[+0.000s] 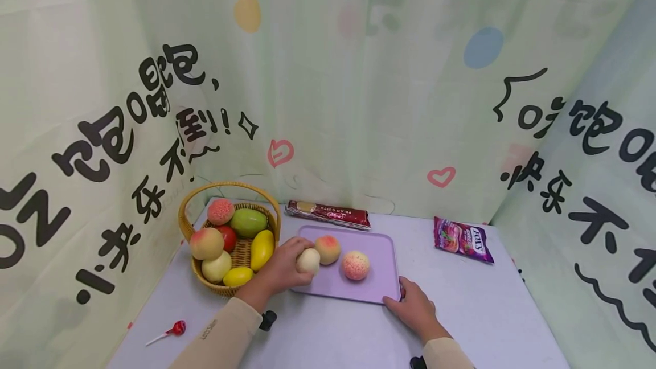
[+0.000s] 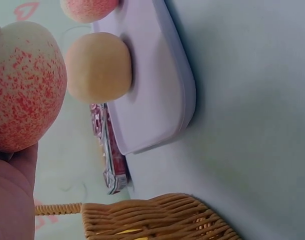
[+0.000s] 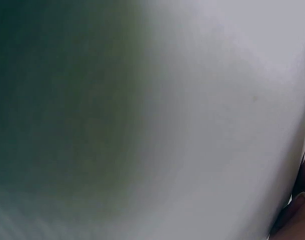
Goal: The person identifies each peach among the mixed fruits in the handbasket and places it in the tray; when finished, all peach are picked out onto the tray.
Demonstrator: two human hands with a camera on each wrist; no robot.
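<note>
My left hand (image 1: pixel 281 269) grips a pale peach (image 1: pixel 308 262) over the left side of a lilac tray (image 1: pixel 328 287). Up close in the left wrist view, red speckles cover this peach (image 2: pixel 27 85), with the thumb and palm beneath it. On the tray sit two more peaches: an orange-blushed one (image 1: pixel 328 249) just beyond the held fruit, and a pink-speckled one (image 1: pixel 356 265) to its right. My right hand (image 1: pixel 416 307) holds the tray's front right corner, thumb along the front edge. The right wrist view is mostly blurred pale surface, with fingers (image 3: pixel 297 205) at its right edge.
A handled wicker basket (image 1: pixel 277 232) heaped with several fruits stands left of the tray. Behind the tray lies a long dark-red packet (image 1: pixel 328 214). A purple candy bag (image 1: pixel 463 240) is at the back right, a red lollipop (image 1: pixel 177 328) at the front left. Printed curtains surround the table.
</note>
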